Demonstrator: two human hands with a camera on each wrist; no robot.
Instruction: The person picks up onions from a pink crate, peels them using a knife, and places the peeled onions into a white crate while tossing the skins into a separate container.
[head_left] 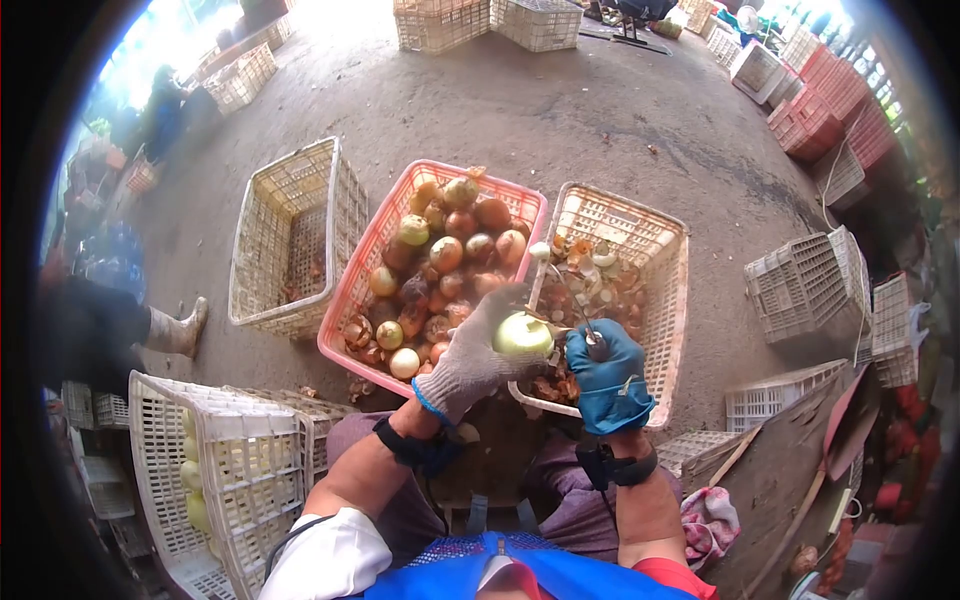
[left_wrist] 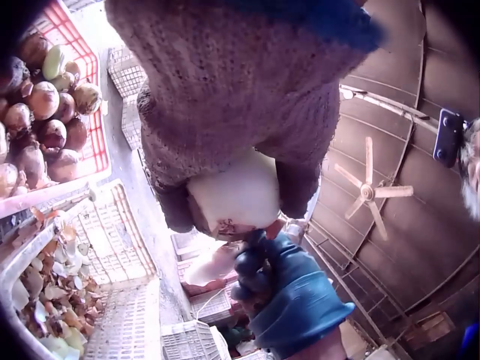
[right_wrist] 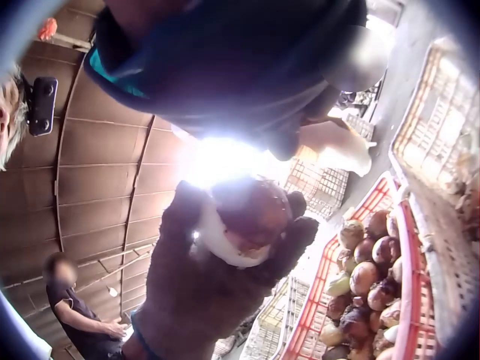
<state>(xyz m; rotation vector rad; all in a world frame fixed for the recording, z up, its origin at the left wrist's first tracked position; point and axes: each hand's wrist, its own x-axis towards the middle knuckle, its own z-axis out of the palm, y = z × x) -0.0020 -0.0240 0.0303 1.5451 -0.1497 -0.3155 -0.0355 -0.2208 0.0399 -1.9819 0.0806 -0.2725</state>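
While gripping a round, pale-green, part-peeled onion (head_left: 523,335) in the grey-knit-gloved left hand (head_left: 475,350), holds a slim metallic tool (head_left: 597,346) in the blue-rubber-gloved right hand (head_left: 612,377), just right of it.

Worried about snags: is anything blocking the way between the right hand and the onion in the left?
Nothing visible does: the right hand, holding a slim tool, is close beside the onion gripped by the left hand.

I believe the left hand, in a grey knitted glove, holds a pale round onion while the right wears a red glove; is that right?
Not quite: the head view shows the right hand wearing a blue, not red, glove. The left hand, in grey knit, holds the pale round onion.
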